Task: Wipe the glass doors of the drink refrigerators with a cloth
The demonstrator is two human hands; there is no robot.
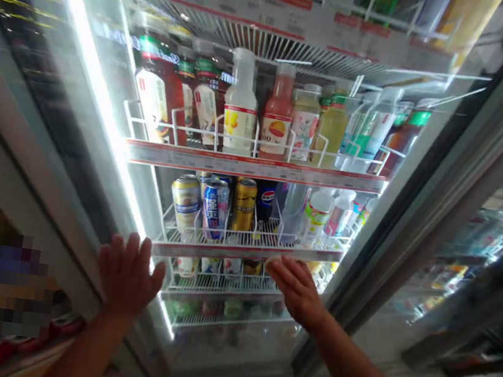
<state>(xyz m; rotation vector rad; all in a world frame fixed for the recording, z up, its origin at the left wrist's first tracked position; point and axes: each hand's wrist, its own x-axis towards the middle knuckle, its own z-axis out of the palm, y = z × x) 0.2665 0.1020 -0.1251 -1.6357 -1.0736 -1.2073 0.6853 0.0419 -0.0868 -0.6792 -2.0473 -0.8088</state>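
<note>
My left hand (pixel 129 274) is raised at the left side of the fridge, fingers stretched up and thumb apart, with nothing in it. It is nearest the bright light strip (pixel 127 200); whether it touches the glass, I cannot tell. My right hand (pixel 296 290) reaches in from the lower right, its fingers stretched out toward the left in front of the lower shelf edge (pixel 247 253). No object shows in it. Behind the hands, a white can (pixel 186 201), a blue can (pixel 215 208) and a gold can (pixel 244 205) stand upright on a wire shelf.
Above the cans, a shelf with a price rail (pixel 254 168) carries several drink bottles, among them a pink one (pixel 278 115) and a pale one (pixel 241 103). A metal door frame (pixel 405 233) borders the right. Goods on shelves stand outside at the lower left.
</note>
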